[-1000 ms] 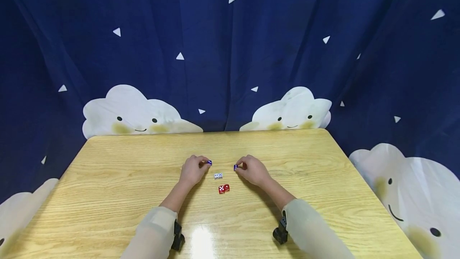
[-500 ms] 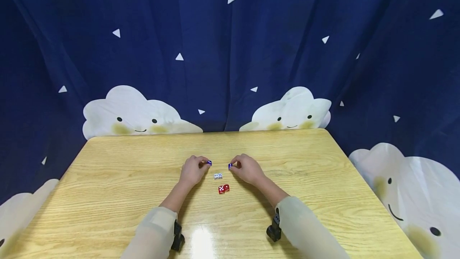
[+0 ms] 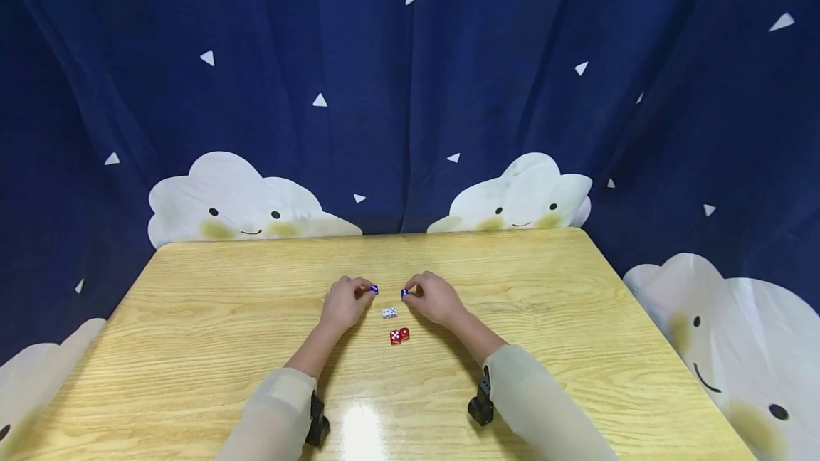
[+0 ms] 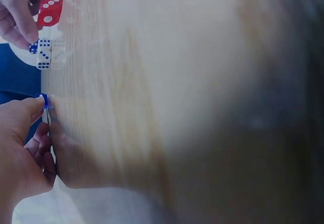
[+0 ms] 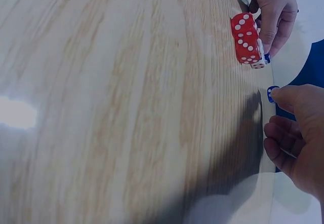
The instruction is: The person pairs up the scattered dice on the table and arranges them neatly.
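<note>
My left hand [image 3: 344, 303] pinches a blue die [image 3: 374, 290] between thumb and forefinger, left of centre on the table. Across from it, my right hand [image 3: 437, 299] pinches a second blue die [image 3: 404, 294]; a short gap separates the two. Nearer to me lies a pair of white dice [image 3: 389, 313], side by side. Closer still, two red dice [image 3: 399, 336] touch each other. In the right wrist view the right hand's blue die [image 5: 272, 94] shows beside the thumb; the left wrist view shows the other blue die [image 4: 42, 100] mostly covered by fingers.
A light wooden table [image 3: 192, 319] carries everything. Behind it hangs a dark blue curtain [image 3: 371, 91] with white triangles and smiling clouds. Black wrist cameras [image 3: 480, 404] hang below both sleeves. A bright reflection lies on the near tabletop.
My right hand has moved left with its blue die, narrowing the gap to the other blue die. The left hand and the white and red dice have stayed in place.
</note>
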The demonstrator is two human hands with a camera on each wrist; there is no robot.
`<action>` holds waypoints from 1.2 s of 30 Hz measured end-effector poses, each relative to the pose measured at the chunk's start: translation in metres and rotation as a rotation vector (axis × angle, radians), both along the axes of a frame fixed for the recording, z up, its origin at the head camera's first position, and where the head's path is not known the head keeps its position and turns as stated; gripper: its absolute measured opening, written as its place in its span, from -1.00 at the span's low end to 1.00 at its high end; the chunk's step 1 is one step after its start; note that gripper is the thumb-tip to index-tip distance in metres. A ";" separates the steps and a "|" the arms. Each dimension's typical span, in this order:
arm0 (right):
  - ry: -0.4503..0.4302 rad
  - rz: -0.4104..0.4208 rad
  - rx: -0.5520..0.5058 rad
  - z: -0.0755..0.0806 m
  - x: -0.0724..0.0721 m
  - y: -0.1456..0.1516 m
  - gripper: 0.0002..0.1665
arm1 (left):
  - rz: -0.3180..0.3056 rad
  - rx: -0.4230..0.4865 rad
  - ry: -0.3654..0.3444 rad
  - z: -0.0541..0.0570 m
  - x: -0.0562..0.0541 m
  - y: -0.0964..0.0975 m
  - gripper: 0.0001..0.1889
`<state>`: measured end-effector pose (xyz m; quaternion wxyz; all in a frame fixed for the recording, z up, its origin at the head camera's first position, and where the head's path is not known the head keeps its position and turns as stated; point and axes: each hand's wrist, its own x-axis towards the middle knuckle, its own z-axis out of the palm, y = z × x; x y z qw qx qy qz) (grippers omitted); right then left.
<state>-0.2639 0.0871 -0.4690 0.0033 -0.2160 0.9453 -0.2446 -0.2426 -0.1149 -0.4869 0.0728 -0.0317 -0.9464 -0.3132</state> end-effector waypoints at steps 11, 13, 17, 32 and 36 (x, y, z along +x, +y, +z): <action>-0.010 -0.002 0.015 -0.001 -0.003 -0.009 -0.77 | -0.014 -0.001 -0.010 0.001 0.001 0.000 -0.77; -0.015 -0.003 0.014 -0.002 -0.004 -0.010 -0.77 | -0.011 0.000 -0.010 0.001 0.001 0.000 -0.77; -0.016 -0.005 0.013 -0.002 -0.004 -0.014 -0.78 | -0.010 -0.001 -0.010 0.002 0.002 -0.001 -0.77; -0.008 0.012 0.021 -0.003 -0.012 -0.024 -0.77 | -0.005 -0.009 -0.010 0.001 0.000 -0.001 -0.77; -0.008 0.021 0.020 -0.003 -0.014 -0.028 -0.76 | -0.002 -0.006 -0.016 0.001 0.000 0.000 -0.78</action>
